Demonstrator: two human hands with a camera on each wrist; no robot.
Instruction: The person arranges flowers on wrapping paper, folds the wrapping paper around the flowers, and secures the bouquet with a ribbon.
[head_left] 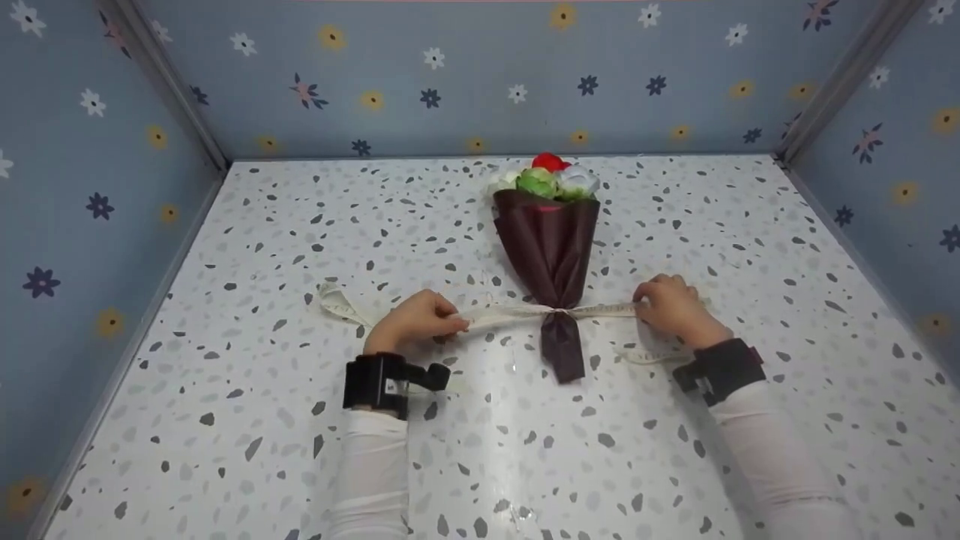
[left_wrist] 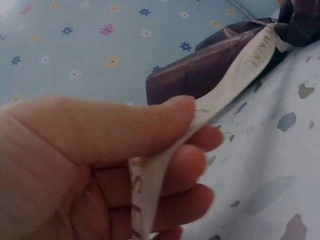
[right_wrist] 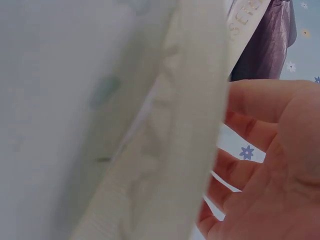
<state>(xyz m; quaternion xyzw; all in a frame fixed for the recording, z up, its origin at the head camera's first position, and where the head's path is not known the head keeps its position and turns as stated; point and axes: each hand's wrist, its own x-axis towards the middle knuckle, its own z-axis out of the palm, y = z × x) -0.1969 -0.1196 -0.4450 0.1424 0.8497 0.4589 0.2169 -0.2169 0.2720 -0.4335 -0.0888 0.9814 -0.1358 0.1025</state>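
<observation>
A small bouquet (head_left: 550, 244) in dark maroon wrapping lies on the speckled tabletop, its red, green and white flower heads toward the back wall. A cream ribbon (head_left: 501, 315) with printed letters runs round the narrow neck of the wrapping and stretches out to both sides. My left hand (head_left: 420, 318) pinches the left length; in the left wrist view the ribbon (left_wrist: 245, 70) passes between thumb and fingers. On the other side my right hand (head_left: 675, 309) pinches the right length close to the bouquet. A blurred stretch of ribbon (right_wrist: 185, 130) crosses near the right wrist camera.
One loose ribbon loop (head_left: 337, 302) lies left of the left hand, and another piece of ribbon (head_left: 649, 356) rests below the right hand. Flower-patterned blue panels (head_left: 480, 71) border the table (head_left: 247, 420) at the back and both sides.
</observation>
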